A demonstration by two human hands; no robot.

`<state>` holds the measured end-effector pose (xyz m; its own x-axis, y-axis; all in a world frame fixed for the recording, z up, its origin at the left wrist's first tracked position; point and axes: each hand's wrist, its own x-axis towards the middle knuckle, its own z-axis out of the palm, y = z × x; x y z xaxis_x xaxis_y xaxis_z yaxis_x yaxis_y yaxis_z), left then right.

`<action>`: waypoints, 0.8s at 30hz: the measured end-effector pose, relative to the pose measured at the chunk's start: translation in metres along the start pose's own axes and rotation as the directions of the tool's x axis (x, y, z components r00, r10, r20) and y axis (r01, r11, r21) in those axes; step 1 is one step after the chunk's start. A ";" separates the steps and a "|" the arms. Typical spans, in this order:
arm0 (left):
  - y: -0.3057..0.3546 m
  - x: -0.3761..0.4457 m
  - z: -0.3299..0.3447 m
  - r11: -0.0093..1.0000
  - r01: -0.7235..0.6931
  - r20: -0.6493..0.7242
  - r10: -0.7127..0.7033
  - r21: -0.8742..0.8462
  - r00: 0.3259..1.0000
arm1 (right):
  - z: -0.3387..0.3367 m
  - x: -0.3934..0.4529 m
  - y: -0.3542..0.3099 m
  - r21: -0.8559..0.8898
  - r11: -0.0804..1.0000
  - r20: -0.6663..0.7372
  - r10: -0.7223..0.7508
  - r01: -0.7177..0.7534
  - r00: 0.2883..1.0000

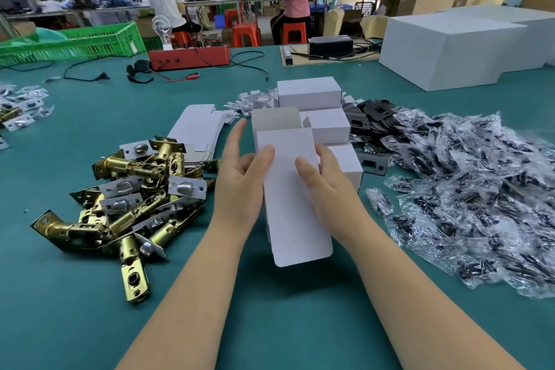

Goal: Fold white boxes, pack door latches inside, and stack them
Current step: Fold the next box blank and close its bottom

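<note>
A half-formed white box (pixel 292 198) is held above the green table, its far flap open and its near flap hanging toward me. My left hand (pixel 240 171) grips its left side with the thumb on the top face. My right hand (pixel 327 177) grips the right side, thumb also on top. A pile of brass door latches (pixel 129 195) lies to the left. Flat white box blanks (pixel 195 129) lie behind the latches. Folded white boxes (pixel 312 99) are stacked just beyond my hands.
Bagged black parts (pixel 468 189) in clear plastic cover the right of the table (pixel 75 309), with black strike plates (pixel 369 117) behind. A large white carton (pixel 444 48) stands far right, a red device (pixel 189 57) and green crate (pixel 81 42) at the back. People work at far benches.
</note>
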<state>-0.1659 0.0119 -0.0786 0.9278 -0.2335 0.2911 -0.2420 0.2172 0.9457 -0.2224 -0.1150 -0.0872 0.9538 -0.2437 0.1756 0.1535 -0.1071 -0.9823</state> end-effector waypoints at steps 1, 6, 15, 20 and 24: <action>0.000 0.000 -0.001 1.000 -0.010 0.015 0.010 -0.004 1.000 | -0.001 0.001 -0.001 0.038 0.999 -0.005 -0.013 0.013 1.000; 0.004 -0.001 0.001 0.996 0.038 0.074 -0.032 -0.081 0.997 | -0.008 0.005 -0.006 0.180 0.984 -0.037 -0.012 0.018 0.999; 0.006 -0.003 0.004 0.996 0.068 -0.003 -0.068 0.052 0.998 | -0.010 0.007 -0.006 0.241 0.970 -0.020 0.031 -0.025 0.999; 0.006 -0.002 -0.001 0.995 0.069 -0.069 -0.063 0.078 0.996 | -0.010 0.004 -0.005 0.240 0.969 0.034 0.041 -0.048 0.999; 0.003 -0.001 -0.005 0.993 0.065 -0.086 -0.057 0.096 0.995 | -0.008 0.002 -0.007 0.223 0.971 0.070 0.072 -0.086 0.995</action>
<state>-0.1661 0.0171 -0.0763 0.9610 -0.1634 0.2231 -0.2072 0.1091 0.9722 -0.2239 -0.1224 -0.0792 0.9782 -0.1826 0.0990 0.1242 0.1322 -0.9834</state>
